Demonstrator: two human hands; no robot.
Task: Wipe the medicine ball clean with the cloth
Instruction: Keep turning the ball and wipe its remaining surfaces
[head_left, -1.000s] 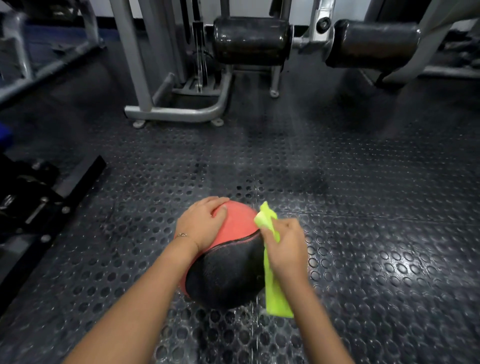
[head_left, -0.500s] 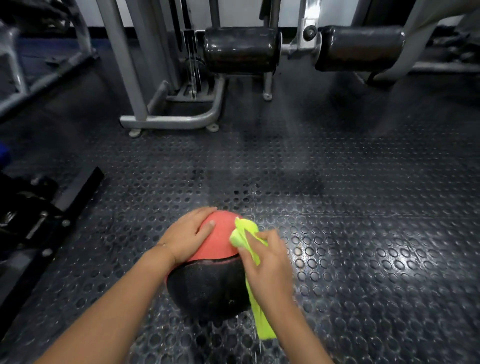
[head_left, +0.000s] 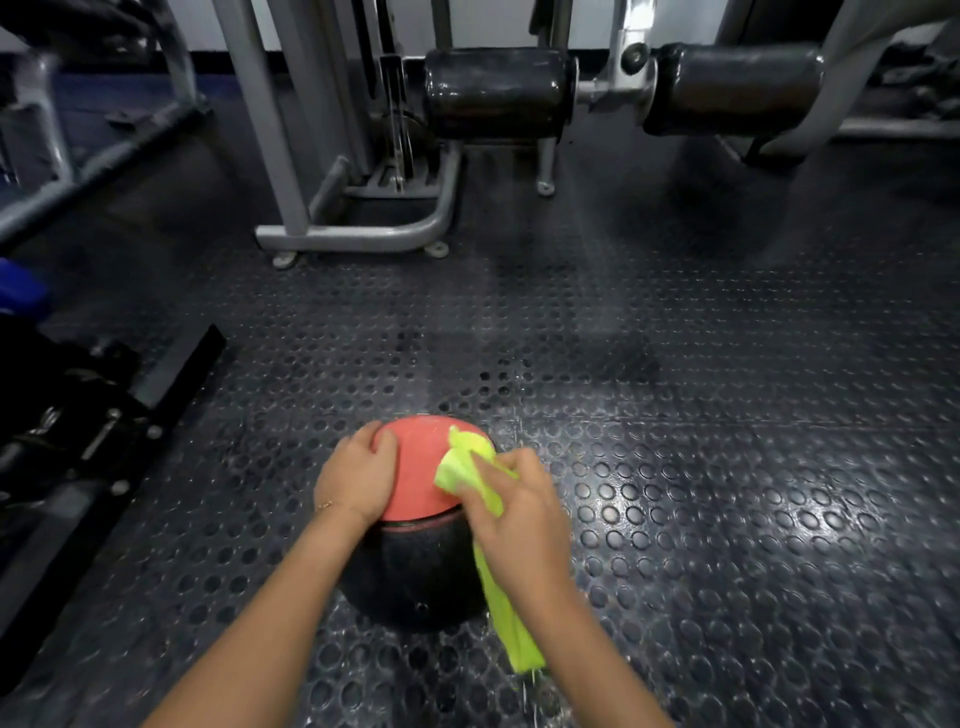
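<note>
1. Gripped bunched yellow-green cloth (head_left: 464, 466) in right hand (head_left: 519, 514), fingers curled round it, wad pressed onto red top of medicine ball (head_left: 415, 483); loose tail hung down past black lower half.
2. Steadied ball with left hand (head_left: 358, 475), fingers laid fairly straight over red top's left side, nothing clasped.
3. Found ball resting on studded rubber floor (head_left: 727, 467), close in front, well apart from grey machine frame (head_left: 363, 239) behind.
4. Judged step as wiping red top; black half and underside likely left to do.
5. Flagged roll risk: round ball, only flat palm holding; hard sideways wipe could shove it out from under.
6. Flagged dirt risk: tail hung near floor, contact unclear; dragging could smear grit back on.
</note>
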